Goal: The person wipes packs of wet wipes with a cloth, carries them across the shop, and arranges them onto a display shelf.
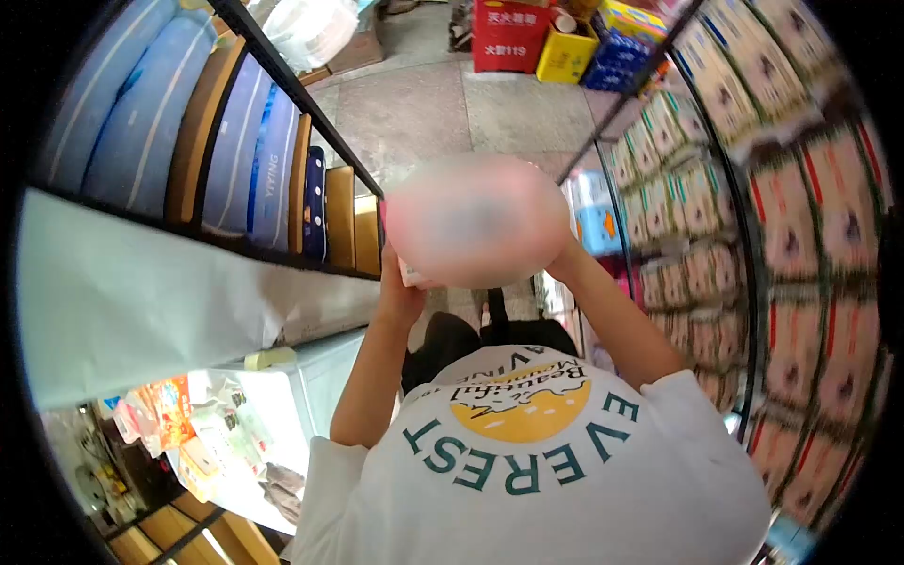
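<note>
Two bare arms reach forward and converge in a narrow aisle, the left hand (403, 294) and right hand (562, 259) at either side of a pink pack (471, 226) raised in front of the body. The left fingers hold its near left corner, where a white edge shows; the right fingers disappear behind a blurred patch, and how tightly they close cannot be told. Both elbows are bent, the right forearm slanting inward. The pack lies in the middle of the aisle, above the floor (405, 118); the blurred area runs longer from side to side, but which way the pack faces, and its true long axis, cannot be made out. On the left, a black-framed shelf of blue bundles (155, 108) ends close to the left hand. To the right, shelves of stacked packages (810, 217) wall the aisle, with a light-blue item (596, 226) just beyond the right hand. Ahead, a red box (509, 36) and a yellow box (568, 52) stand on the floor
</note>
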Tool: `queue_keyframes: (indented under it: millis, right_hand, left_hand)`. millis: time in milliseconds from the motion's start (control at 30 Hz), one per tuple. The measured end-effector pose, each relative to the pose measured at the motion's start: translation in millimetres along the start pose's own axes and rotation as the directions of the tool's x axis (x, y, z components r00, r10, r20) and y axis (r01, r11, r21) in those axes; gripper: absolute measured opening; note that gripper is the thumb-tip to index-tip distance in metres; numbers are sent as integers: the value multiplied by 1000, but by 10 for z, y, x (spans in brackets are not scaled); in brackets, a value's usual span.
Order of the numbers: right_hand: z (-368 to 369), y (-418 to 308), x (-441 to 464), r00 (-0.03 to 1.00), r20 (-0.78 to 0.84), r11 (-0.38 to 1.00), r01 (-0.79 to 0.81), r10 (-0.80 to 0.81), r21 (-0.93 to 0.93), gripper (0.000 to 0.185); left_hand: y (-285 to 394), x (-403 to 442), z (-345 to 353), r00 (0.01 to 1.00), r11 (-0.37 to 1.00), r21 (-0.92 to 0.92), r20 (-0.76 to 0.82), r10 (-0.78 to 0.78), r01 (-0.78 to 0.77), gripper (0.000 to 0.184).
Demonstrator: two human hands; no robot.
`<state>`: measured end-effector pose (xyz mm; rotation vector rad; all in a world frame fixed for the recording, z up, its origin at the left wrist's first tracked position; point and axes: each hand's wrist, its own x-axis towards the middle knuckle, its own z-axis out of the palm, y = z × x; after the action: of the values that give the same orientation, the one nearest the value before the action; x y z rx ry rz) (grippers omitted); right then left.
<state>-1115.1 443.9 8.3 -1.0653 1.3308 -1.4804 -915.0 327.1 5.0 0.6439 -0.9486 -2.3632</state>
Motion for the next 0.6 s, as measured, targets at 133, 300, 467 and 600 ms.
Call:
queue_keyframes:
  millis: [133,300,467,600]
  right_hand:
    - [-676,223,684,992,-33,937,-107,125,333,48]
    - [-954,-261,1686,925,-192,887,-232,329,400,46]
    - [-1726,125,2872,853,-329,858,-232,406,458,36]
    - [-2521,539,3526,869,-302,804,-165,393,571,47]
  left_hand:
    - [211,954,356,985,994,-103,-168,25,-43,42]
    - [290,2303,118,1000,1000,-27,4,6,-6,46]
    - [431,3832,97,984,999,-51,179,-6,15,59]
    - [426,4917,-1,946,939,-116,59,-318,323,52]
